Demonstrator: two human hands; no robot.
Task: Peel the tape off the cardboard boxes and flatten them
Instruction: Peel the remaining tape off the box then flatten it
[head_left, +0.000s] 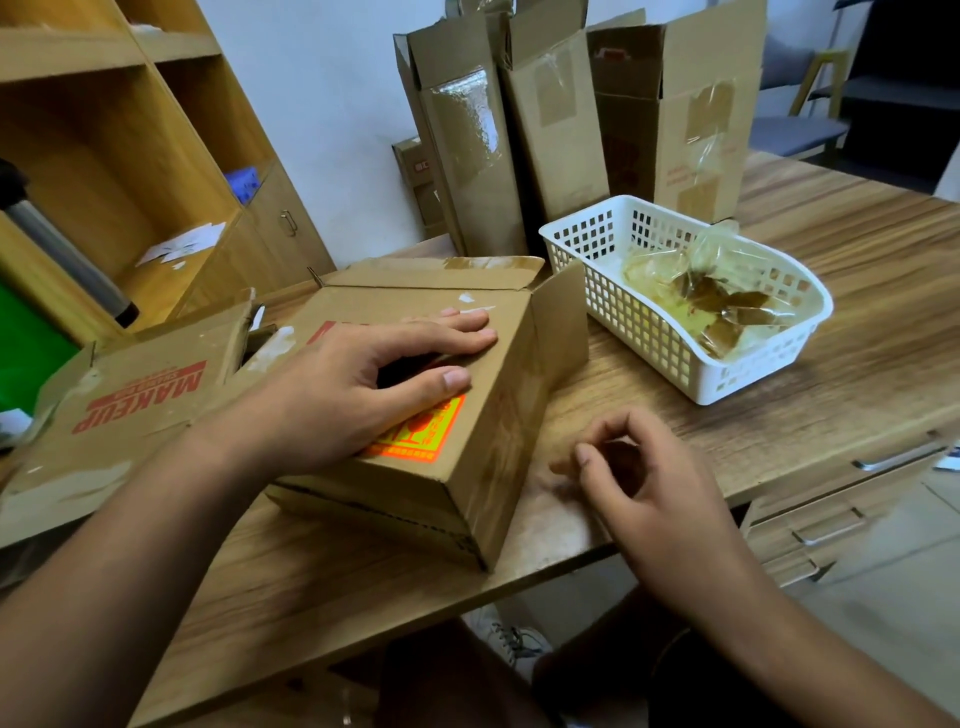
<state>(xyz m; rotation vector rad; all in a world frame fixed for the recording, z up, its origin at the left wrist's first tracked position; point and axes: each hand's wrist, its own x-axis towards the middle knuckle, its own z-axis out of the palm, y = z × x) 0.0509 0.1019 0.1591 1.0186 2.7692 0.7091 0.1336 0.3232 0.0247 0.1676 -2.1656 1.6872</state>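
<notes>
Cardboard box (498, 415): centre of frame on the tabletop (857, 291), far flaps open.
Left hand (363, 379): lies on the box top — grip apart, fingers stretched out and pressing down.
Right hand (639, 478): lower right of centre, just beside the box — grip loosely curled, clasping nothing visible.
White basket (639, 322): right of centre, holds crumpled tape (727, 306).
Flattened box (130, 410): left of frame.
Upright boxes (467, 156): top centre.

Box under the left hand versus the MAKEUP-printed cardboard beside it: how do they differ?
The box stands in shape, far flaps open; the MAKEUP cardboard lies flattened. The box bears an orange sticker; the MAKEUP cardboard shows red lettering, no sticker. Both are brown cardboard.
</notes>
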